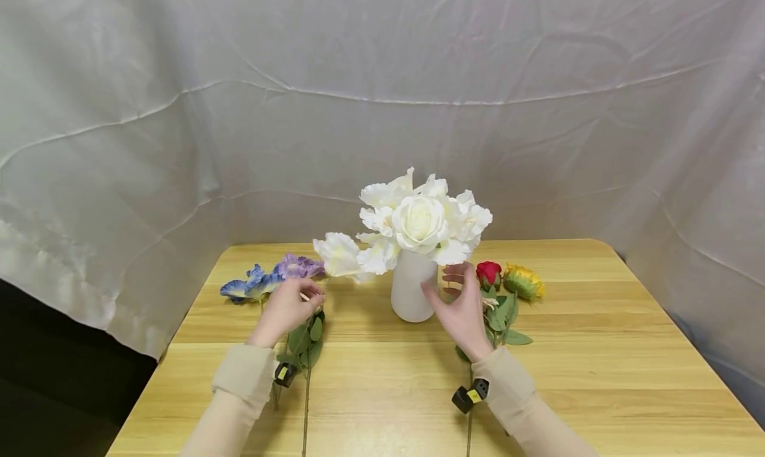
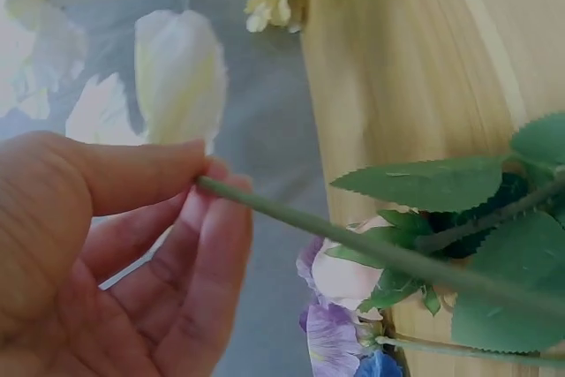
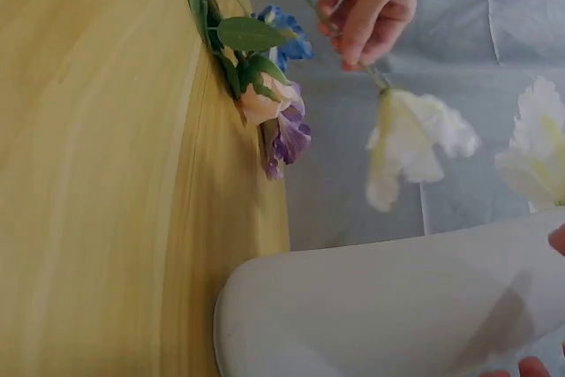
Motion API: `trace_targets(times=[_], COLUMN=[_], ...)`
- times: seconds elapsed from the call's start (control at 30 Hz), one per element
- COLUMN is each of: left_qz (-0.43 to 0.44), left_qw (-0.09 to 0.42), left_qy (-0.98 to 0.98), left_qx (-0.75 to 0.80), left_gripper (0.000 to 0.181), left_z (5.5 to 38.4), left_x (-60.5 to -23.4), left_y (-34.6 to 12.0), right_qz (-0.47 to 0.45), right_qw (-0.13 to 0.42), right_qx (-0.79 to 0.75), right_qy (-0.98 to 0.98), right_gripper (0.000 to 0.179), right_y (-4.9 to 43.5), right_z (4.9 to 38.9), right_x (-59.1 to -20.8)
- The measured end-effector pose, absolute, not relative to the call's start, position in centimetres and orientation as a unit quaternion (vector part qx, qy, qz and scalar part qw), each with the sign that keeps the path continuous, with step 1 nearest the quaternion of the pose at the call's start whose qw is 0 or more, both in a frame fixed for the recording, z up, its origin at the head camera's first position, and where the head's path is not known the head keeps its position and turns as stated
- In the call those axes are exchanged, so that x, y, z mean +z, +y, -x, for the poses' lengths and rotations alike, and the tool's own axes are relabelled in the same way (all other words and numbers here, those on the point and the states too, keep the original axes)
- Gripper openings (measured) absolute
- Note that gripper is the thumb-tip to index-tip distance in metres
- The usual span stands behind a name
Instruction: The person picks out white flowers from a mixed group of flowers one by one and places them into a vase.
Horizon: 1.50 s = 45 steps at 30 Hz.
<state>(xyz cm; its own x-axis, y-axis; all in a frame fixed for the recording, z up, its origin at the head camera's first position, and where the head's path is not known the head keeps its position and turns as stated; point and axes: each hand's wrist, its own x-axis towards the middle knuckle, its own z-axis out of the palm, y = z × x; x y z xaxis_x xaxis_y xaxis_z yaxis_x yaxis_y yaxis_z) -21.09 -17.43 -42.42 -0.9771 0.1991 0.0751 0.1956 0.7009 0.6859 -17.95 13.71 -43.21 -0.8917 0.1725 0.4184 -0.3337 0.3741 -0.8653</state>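
My left hand (image 1: 291,309) pinches the thin green stem (image 2: 291,218) of a white flower between thumb and fingers. The bloom of that white flower (image 3: 415,139) leans toward the vase in the right wrist view, raised above the table. A white vase (image 1: 412,297) stands upright at the middle, filled with white blooms around a large white rose (image 1: 420,223). At the vase's right side is my right hand (image 1: 460,314), its fingers spread and gently bent. The thumb overlaps the vase wall; whether it touches is hard to tell.
Left on the wooden table (image 1: 370,397) lie a blue flower (image 1: 248,285), a purple flower (image 1: 297,266), a pale pink rose (image 2: 349,275) and leafy stems. To the right lie a red rose (image 1: 489,273) and a yellow sunflower (image 1: 523,282). Grey cloth (image 1: 382,138) hangs behind.
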Motion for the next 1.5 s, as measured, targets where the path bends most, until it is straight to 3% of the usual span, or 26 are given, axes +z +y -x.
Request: trace_targets(times=[0.1, 0.27, 0.77, 1.13, 1.5], left_qz=[-0.098, -0.091, -0.039, -0.043, -0.050], left_qw=[-0.019, -0.073, -0.169, -0.199, -0.238], left_qy=[0.907, 0.888, 0.805, 0.773, 0.733], left_qx=[0.409, 0.446, 0.567, 0.601, 0.635], left_gripper=[0.020, 0.021, 0.024, 0.025, 0.023], left_z=[21.1, 21.1, 20.7, 20.4, 20.2], left_x=[-42.2, -41.9, -39.9, -38.9, -38.7], left_y=[-17.5, -17.5, -17.7, -17.2, -16.9], right_qz=[-0.061, -0.054, -0.067, -0.003, -0.091], right_qw=[0.246, 0.233, 0.280, 0.282, 0.206], right_qx=[0.547, 0.562, 0.575, 0.512, 0.541], right_qy=[-0.798, -0.792, -0.766, -0.811, -0.810], right_gripper=[0.058, 0.077, 0.099, 0.101, 0.084], right_y=[13.4, 12.8, 10.8, 10.1, 12.7], right_z=[18.5, 19.2, 21.4, 21.4, 20.9], right_x=[-43.2, -43.3, -43.7, -43.6, -44.1])
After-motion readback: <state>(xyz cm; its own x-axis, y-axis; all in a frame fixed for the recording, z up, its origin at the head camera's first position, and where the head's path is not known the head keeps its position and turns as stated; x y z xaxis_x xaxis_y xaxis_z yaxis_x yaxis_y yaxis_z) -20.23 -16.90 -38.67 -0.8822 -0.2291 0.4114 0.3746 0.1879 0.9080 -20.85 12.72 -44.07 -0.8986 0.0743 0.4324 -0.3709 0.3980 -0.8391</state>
